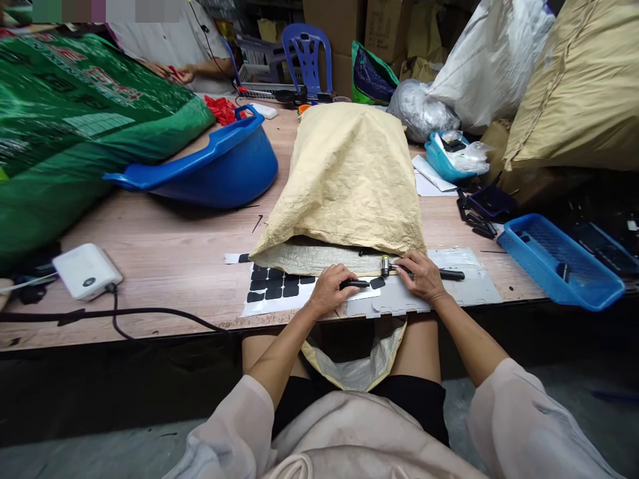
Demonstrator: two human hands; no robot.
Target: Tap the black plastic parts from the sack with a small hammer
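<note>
My left hand (330, 288) rests at the table's front edge, fingers curled round a small black rod-shaped part (355, 284). Just left of it lies a white sheet of black adhesive pads (273, 287). My right hand (422, 275) is closed on a small hammer (422, 270) with a metal head and a black handle pointing right. Both hands sit on a grey flat sheet (449, 293). Directly behind them lies a large tan woven sack (347, 179), its open mouth facing me.
A blue tub (214, 169) leans on a green sack (60, 133) at left. A white power adapter (86, 270) with black cable lies front left. A blue tray (559, 263) stands right, bags behind. Another person's hands (170, 72) work far back left. A bag (359, 359) hangs between my knees.
</note>
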